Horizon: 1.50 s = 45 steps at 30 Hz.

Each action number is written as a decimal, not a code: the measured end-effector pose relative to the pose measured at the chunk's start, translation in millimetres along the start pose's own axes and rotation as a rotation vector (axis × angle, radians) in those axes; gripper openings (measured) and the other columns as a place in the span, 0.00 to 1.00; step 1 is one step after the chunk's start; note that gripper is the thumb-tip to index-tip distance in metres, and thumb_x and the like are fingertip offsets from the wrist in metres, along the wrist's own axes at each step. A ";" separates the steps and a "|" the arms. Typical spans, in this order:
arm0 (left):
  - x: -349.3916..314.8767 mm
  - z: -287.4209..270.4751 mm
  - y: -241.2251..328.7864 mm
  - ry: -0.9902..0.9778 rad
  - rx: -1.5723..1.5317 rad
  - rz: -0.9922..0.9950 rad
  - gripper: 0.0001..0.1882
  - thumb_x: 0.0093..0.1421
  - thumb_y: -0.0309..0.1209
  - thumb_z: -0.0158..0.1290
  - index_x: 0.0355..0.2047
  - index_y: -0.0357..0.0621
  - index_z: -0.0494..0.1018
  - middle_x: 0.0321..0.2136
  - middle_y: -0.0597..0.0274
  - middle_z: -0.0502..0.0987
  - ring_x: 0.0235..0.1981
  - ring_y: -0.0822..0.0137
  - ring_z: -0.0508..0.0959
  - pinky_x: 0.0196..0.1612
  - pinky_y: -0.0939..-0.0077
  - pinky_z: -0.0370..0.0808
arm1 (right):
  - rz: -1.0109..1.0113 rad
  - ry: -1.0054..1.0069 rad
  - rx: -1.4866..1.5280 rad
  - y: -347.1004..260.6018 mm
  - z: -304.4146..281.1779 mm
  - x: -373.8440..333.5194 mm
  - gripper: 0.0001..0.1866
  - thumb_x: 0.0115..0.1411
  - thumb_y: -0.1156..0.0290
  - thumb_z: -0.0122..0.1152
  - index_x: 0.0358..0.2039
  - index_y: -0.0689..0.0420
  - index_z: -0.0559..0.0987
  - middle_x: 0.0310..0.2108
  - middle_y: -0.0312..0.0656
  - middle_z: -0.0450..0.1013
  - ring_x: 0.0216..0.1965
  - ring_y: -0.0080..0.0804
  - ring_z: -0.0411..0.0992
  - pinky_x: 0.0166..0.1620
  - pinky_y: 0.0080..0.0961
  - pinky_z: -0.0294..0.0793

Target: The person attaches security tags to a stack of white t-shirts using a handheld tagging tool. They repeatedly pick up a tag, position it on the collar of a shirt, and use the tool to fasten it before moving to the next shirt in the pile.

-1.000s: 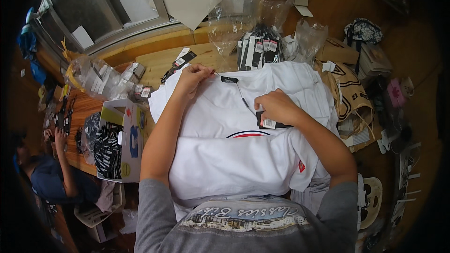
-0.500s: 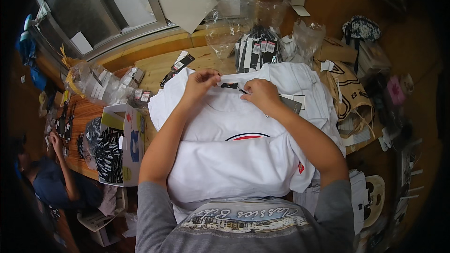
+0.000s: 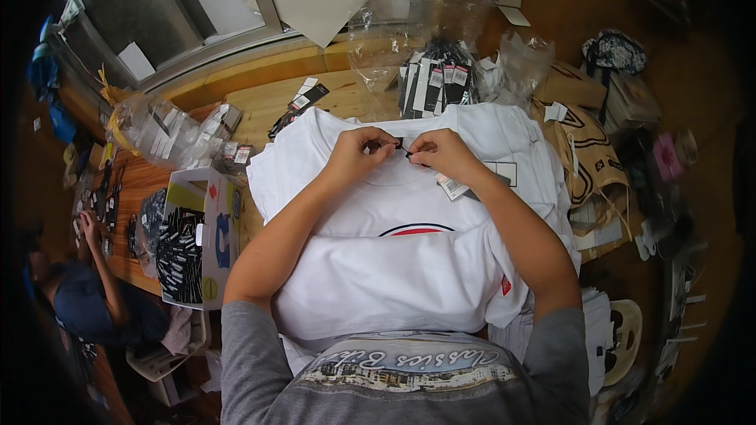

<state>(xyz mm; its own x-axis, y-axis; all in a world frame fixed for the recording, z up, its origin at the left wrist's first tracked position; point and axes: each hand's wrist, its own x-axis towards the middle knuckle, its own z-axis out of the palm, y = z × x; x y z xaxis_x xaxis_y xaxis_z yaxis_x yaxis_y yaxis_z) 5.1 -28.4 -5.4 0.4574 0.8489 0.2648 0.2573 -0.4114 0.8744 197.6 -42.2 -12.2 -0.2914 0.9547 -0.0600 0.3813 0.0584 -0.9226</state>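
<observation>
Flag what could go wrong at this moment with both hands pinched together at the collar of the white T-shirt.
Both the left hand and right hand pinch at the neck label of the white T-shirt; a hard tug might tear or pucker the collar. A hang tag lies loose under the right wrist and could slide off. The shirt stack overhangs the table's near edge and might slump.

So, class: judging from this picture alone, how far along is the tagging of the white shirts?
Done: a white shirt lies flat on top of the shirt stack. In hand: the left hand and right hand pinch a small black fastener at the collar, with a hang tag under the right hand. Left: bundles of black tags wait unused on the table.
</observation>
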 end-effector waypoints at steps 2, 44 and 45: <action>-0.9 0.4 5.5 -0.007 0.128 0.057 0.07 0.44 0.21 0.51 0.27 0.36 0.72 0.22 0.63 0.72 0.20 0.74 0.67 0.25 0.83 0.65 | 0.012 -0.026 0.101 -6.0 -2.4 -2.7 0.06 0.43 0.83 0.54 0.25 0.65 0.74 0.20 0.38 0.71 0.23 0.19 0.67 0.28 0.13 0.66; -5.0 18.7 -2.1 -0.075 0.765 0.331 0.03 0.45 0.25 0.47 0.21 0.38 0.67 0.21 0.56 0.69 0.27 0.60 0.69 0.28 0.72 0.64 | -0.234 0.145 -0.360 -13.0 14.8 -12.5 0.06 0.42 0.78 0.56 0.24 0.61 0.75 0.21 0.43 0.72 0.22 0.31 0.71 0.29 0.22 0.69; -3.0 17.4 -8.9 -0.088 0.663 0.306 0.03 0.45 0.25 0.48 0.21 0.38 0.68 0.21 0.56 0.69 0.25 0.62 0.70 0.27 0.74 0.64 | -0.194 0.125 -0.298 -11.3 14.8 -12.6 0.06 0.42 0.78 0.56 0.24 0.61 0.75 0.21 0.43 0.72 0.22 0.30 0.71 0.28 0.21 0.69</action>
<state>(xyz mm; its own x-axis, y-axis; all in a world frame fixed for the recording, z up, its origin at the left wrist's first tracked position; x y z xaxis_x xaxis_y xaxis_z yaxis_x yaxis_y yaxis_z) 16.3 -33.0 -21.1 0.6507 0.6454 0.4000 0.5551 -0.7638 0.3293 184.0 -59.3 -6.6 -0.2807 0.9448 0.1693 0.5737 0.3065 -0.7596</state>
